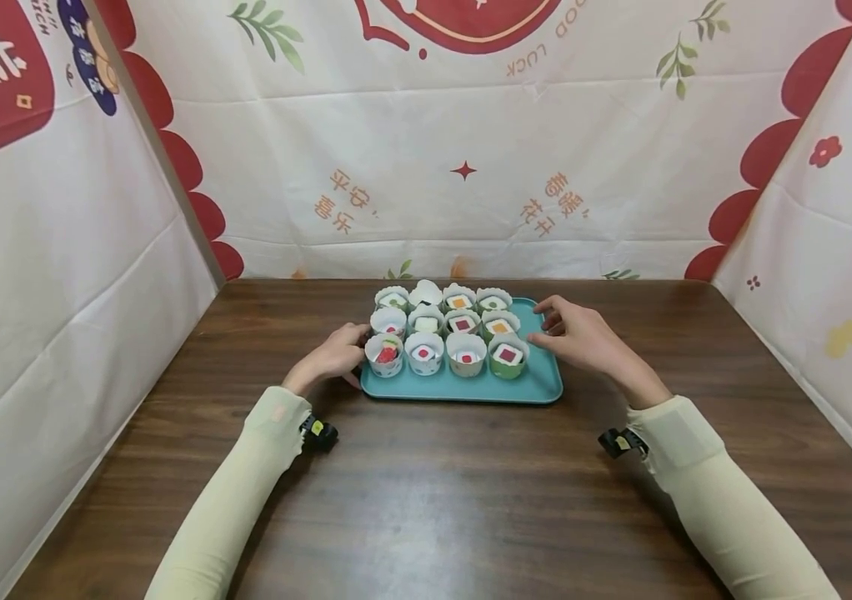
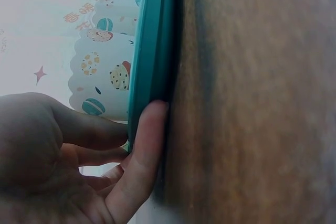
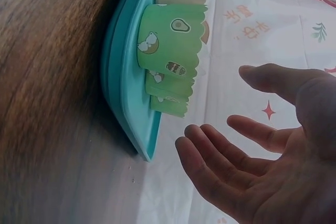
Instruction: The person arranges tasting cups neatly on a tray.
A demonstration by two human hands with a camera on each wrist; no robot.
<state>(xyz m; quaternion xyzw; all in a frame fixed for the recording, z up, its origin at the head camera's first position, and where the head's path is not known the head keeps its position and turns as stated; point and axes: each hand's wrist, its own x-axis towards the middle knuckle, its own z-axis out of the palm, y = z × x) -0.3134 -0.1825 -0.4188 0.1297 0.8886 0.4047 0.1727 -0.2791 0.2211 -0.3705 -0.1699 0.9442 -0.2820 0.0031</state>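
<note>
A teal tray (image 1: 542,379) lies on the wooden table, bearing several patterned paper cups (image 1: 467,364) in three rows. Small pieces with white, red, orange or green tops sit inside the cups. My left hand (image 1: 338,353) is at the tray's left end. In the left wrist view, its thumb and a finger pinch the tray rim (image 2: 148,51), close beside a white cup (image 2: 102,85). My right hand (image 1: 579,335) hovers by the tray's right end, holding nothing. Seen from the right wrist, its fingers (image 3: 210,163) are loosely bent, apart from the tray and the green cups (image 3: 170,38).
The brown wooden table (image 1: 411,500) extends in front of the tray and to both sides. A printed white cloth (image 1: 426,125) hangs behind the table, with similar cloths at left and right. Each sleeve cuff carries a small black wrist camera (image 1: 318,433).
</note>
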